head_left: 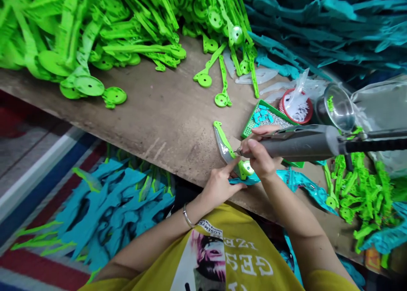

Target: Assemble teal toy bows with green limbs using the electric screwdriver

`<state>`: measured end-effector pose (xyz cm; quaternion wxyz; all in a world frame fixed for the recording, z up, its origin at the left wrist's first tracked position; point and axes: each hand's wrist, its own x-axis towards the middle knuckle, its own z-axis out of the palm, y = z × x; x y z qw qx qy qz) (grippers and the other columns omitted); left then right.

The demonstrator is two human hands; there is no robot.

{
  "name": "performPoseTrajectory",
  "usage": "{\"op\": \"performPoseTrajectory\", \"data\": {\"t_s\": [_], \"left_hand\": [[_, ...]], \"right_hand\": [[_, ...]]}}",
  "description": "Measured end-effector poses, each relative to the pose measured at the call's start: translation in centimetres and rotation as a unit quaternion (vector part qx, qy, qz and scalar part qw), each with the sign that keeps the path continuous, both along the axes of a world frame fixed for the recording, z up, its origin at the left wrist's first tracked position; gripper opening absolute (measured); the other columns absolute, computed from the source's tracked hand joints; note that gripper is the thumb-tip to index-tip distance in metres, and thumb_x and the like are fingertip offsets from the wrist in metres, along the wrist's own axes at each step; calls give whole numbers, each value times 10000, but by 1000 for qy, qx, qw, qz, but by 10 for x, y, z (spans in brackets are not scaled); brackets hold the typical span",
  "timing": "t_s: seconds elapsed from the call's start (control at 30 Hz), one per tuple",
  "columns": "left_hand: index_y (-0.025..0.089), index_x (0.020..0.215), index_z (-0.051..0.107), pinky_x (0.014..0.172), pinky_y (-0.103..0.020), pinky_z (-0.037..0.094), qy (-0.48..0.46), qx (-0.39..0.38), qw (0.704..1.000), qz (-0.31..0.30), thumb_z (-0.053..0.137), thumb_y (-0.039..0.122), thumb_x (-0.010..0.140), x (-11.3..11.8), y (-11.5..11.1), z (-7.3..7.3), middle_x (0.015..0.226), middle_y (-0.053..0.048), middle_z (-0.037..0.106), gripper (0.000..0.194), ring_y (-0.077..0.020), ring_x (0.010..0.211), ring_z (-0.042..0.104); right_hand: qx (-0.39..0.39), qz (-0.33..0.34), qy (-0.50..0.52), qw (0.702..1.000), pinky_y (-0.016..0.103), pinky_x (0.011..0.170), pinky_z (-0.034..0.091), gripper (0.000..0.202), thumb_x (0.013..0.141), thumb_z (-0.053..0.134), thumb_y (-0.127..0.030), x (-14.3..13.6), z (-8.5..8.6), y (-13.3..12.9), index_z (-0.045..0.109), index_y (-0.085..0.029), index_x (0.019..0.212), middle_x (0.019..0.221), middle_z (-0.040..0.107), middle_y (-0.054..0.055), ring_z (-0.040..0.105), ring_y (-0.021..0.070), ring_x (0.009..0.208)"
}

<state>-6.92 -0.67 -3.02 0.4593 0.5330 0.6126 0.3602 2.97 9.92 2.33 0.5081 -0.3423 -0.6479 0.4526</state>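
Note:
My right hand (259, 155) is wrapped round the front of a grey electric screwdriver (299, 142), which lies almost level. Its thin bit points left and meets a bright green plastic arm (224, 138) with a round end. A clear curved plastic piece (220, 146) lies along this arm, and a teal plastic body (251, 179) is joined below it. My left hand (221, 183) grips the assembly at the near table edge, index finger pressed near the bit and thumb by the teal part. The screw under the bit is too small to make out.
Heaps of green arms (140, 24) and teal bodies (327, 32) cover the back. A green tray (270, 113) of screws and teal bits, a red basket (295, 106) and a metal bowl (336, 106) stand right. Finished-looking teal-green pieces (121, 198) lie below left.

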Motion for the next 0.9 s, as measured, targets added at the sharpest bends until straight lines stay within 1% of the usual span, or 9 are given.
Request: {"op": "performPoseTrajectory", "data": {"t_s": [0.1, 0.17, 0.27, 0.33, 0.47, 0.57, 0.67, 0.77, 0.9], "left_hand": [[251, 1436, 591, 750, -277, 593, 9, 0, 1000, -4, 920, 244, 683, 0, 1, 1, 843, 11, 784, 821, -185, 754, 749], [219, 1335, 659, 754, -285, 593, 15, -5, 1000, -9, 924, 251, 679, -1, 2, 3, 851, -7, 789, 709, -200, 771, 756], [192, 1084, 733, 764, -291, 596, 23, -4, 1000, -9, 926, 248, 676, -2, 3, 5, 858, -24, 794, 455, -212, 789, 763], [184, 992, 729, 763, -293, 599, 27, -5, 1000, -6, 924, 239, 677, -2, 3, 5, 847, -29, 792, 374, -213, 780, 763], [176, 1047, 732, 755, -287, 607, 19, -10, 1000, -5, 924, 229, 679, -1, 2, 3, 808, -15, 783, 418, -194, 738, 754], [202, 1242, 707, 755, -272, 612, 10, -11, 1000, 4, 929, 224, 672, 0, 0, 1, 795, 10, 775, 612, -170, 716, 743], [232, 1427, 605, 762, -258, 617, -3, -2, 1000, 5, 929, 211, 671, -1, -1, -1, 801, 26, 768, 823, -143, 696, 727], [238, 1487, 546, 751, -252, 622, -8, 15, 1000, 6, 930, 205, 666, -1, -2, -5, 807, 29, 758, 908, -122, 660, 705], [247, 1502, 528, 741, -248, 626, -11, 23, 1000, 4, 928, 198, 666, -1, -3, -8, 786, 39, 746, 928, -110, 631, 686]], "right_hand": [[-17, -8, 23, 1000, 322, 545, 533, 207, 908, 666, -405, -4, -15, 1, 581, -274, 1043, 673, 526, -51, 580, 139, 538], [-38, -7, -6, 999, 332, 572, 550, 188, 889, 684, -393, -6, -20, 3, 590, -261, 984, 677, 549, -41, 593, 148, 570], [-73, 5, -58, 996, 352, 631, 576, 198, 842, 722, -386, -10, -21, 6, 596, -240, 886, 684, 585, -25, 612, 163, 631], [-87, 22, -76, 993, 354, 641, 576, 199, 820, 735, -377, -13, -19, 8, 601, -231, 838, 673, 594, -24, 607, 160, 631], [-79, 118, -70, 987, 331, 606, 546, 193, 806, 742, -368, -13, -11, 17, 616, -223, 796, 640, 587, -31, 579, 139, 582], [-39, 157, -25, 987, 300, 551, 506, 196, 832, 732, -386, -6, -1, 30, 649, -237, 928, 645, 583, -43, 566, 129, 552], [23, 35, 62, 997, 295, 532, 492, 243, 857, 718, -402, 4, 6, 49, 646, -271, 1049, 640, 538, -60, 564, 129, 524], [60, -95, 77, 991, 309, 559, 504, 248, 852, 715, -414, 12, 2, 71, 637, -281, 1047, 598, 506, -74, 559, 135, 500], [47, -160, 52, 985, 319, 549, 492, 258, 819, 714, -439, 17, -17, 87, 618, -255, 972, 559, 510, -78, 559, 146, 484]]}}
